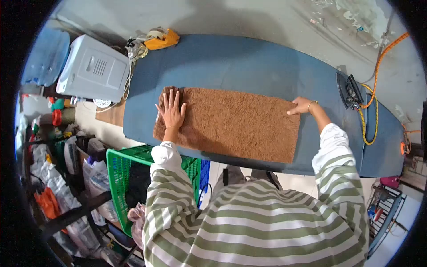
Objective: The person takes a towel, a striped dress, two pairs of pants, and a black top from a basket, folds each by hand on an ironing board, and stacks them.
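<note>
A brown towel (235, 120), folded into a long rectangle, lies across the blue ironing board (222, 62). Near the towel's left end, my left hand (171, 111) rests flat with its fingers spread, touching a darker band there. My right hand (301, 107) is at the upper right corner, its thumb and fingers closed on the towel's edge. Farther right on the board stands an iron (351, 91) with an orange-and-yellow cord.
An orange tape dispenser (162, 39) sits at the board's back left edge. Left of the board are a white appliance (94, 67) and a blue water bottle (46, 57). A green plastic crate (116, 187) stands below, beside bagged items. A wall runs behind.
</note>
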Action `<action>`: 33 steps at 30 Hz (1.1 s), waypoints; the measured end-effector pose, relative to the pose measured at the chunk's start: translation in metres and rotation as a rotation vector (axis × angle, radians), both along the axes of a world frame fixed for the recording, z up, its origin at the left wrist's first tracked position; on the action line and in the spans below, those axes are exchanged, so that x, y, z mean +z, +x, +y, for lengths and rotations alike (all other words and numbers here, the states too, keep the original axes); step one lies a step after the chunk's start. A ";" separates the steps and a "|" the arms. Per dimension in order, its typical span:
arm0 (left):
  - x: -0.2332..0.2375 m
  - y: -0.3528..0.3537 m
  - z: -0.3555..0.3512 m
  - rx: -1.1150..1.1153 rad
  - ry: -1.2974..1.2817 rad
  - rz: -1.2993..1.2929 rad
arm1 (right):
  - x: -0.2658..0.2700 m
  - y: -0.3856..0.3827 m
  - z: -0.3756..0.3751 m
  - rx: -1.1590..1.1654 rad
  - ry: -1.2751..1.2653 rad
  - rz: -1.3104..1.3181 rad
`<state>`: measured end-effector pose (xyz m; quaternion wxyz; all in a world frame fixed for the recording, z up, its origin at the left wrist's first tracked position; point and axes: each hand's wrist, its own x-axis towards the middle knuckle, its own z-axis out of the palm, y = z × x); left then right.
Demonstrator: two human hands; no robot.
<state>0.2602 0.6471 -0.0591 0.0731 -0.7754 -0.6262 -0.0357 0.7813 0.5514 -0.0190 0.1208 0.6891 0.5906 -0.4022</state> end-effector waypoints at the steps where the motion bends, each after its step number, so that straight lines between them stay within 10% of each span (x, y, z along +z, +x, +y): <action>1: 0.001 -0.003 0.013 0.043 -0.065 0.044 | 0.009 0.005 0.007 0.002 -0.078 -0.090; 4: -0.025 -0.025 0.029 0.421 -0.288 -0.110 | -0.008 0.032 0.010 -0.039 -0.201 -0.260; 6: -0.030 -0.028 0.029 0.502 -0.340 -0.146 | -0.046 0.028 -0.022 -0.228 0.263 -0.155; 8: -0.032 -0.024 0.021 0.463 -0.108 -0.062 | -0.087 0.022 -0.059 -0.521 0.601 0.185; 10: -0.013 0.003 0.004 0.318 0.129 -0.061 | -0.029 -0.029 -0.087 -1.124 0.377 0.434; 15: 0.005 0.117 -0.107 -0.331 -0.249 -0.140 | -0.027 -0.073 -0.169 -1.152 -0.032 0.997; 19: -0.013 0.136 -0.127 -0.276 -0.213 -0.222 | 0.043 -0.084 -0.153 -1.342 0.113 1.095; 21: -0.018 0.169 -0.132 -0.241 -0.289 -0.362 | 0.085 -0.061 -0.140 -1.161 0.391 0.695; 26: 0.040 0.255 -0.130 -0.397 -1.051 -1.130 | 0.253 -0.081 -0.096 -0.934 0.482 0.968; 30: 0.102 0.202 -0.107 -0.236 -1.365 -1.612 | 0.215 -0.159 -0.070 -0.527 0.508 0.750; 31: 0.057 0.179 -0.093 -0.194 -1.391 -1.805 | 0.184 -0.182 -0.066 -0.356 0.525 0.601; 33: 0.098 0.132 -0.077 0.063 -1.466 -2.092 | 0.146 -0.221 -0.074 -0.298 0.217 1.068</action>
